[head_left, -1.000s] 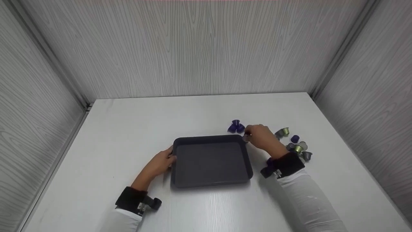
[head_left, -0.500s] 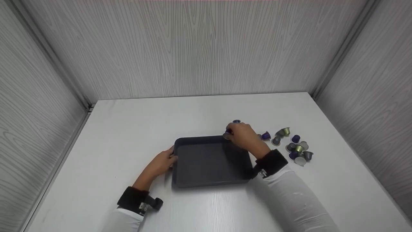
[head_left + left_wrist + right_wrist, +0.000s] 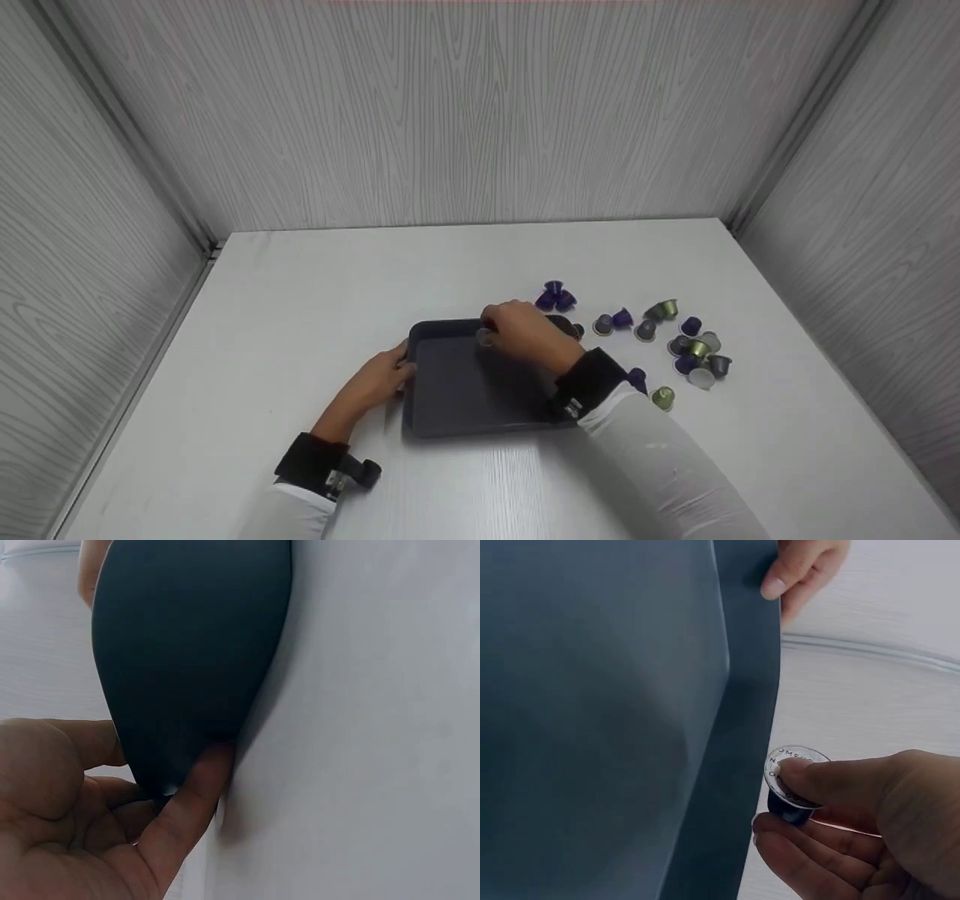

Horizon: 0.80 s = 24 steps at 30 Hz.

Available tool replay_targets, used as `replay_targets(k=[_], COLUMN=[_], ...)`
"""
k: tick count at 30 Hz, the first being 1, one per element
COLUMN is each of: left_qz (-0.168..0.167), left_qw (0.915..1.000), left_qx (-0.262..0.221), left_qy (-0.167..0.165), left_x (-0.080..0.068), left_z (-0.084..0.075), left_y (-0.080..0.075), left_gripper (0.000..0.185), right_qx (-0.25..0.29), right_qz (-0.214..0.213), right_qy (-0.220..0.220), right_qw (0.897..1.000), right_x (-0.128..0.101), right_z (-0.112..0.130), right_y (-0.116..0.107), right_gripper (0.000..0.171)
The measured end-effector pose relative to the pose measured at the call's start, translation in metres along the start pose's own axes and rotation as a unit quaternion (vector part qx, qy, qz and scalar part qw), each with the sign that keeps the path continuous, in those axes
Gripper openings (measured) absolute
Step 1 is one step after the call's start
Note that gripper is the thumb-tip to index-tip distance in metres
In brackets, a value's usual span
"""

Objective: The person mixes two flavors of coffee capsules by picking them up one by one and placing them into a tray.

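Note:
A dark grey tray (image 3: 457,390) lies on the white table (image 3: 315,300). My left hand (image 3: 386,371) holds its left rim, with thumb and finger on either side of the tray (image 3: 187,637) edge in the left wrist view, where the left hand (image 3: 165,761) is close up. My right hand (image 3: 517,334) hovers over the tray's far rim and pinches a dark capsule (image 3: 793,791) with a foil lid. In the right wrist view the right hand (image 3: 780,799) sits just outside the tray (image 3: 592,727) rim, and the left hand (image 3: 799,566) shows at the top.
Loose capsules lie to the right of the tray: a purple pair (image 3: 555,298), a mixed cluster (image 3: 694,349), and a green one (image 3: 663,397) nearer me. Grey panelled walls (image 3: 465,112) enclose the table on three sides.
My right hand has moved left from the loose capsules to above the tray's far rim, carrying a capsule. The left hand has stayed on the tray's left rim.

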<state>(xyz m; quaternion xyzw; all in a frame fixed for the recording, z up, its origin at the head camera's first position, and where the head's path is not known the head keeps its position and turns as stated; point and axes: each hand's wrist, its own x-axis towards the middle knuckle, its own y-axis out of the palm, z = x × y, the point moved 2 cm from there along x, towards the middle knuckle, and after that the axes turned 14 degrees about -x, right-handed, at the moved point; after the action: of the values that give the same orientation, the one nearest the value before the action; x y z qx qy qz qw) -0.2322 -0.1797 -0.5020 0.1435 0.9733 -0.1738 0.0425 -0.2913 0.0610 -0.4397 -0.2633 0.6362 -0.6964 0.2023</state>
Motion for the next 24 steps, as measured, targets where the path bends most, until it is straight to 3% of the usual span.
replay_targets(k=[10,24], left_qz=[0.001,-0.003], left_qw=[0.9999,0.9983], left_qx=[0.016,0.058], left_qy=[0.001,0.004], left_x=[0.000,0.000], left_z=[0.000,0.001], left_y=[-0.003,-0.003], left_gripper=[0.058,0.059], right_qx=[-0.006,-0.027], right_qz=[0.084,0.040], right_qy=[-0.036,-0.066], right_qw=[0.996,0.997], right_x=[0.005,0.001], right_z=[0.018,0.006], right_y=[0.012,-0.001], right_gripper=[0.015,0.011])
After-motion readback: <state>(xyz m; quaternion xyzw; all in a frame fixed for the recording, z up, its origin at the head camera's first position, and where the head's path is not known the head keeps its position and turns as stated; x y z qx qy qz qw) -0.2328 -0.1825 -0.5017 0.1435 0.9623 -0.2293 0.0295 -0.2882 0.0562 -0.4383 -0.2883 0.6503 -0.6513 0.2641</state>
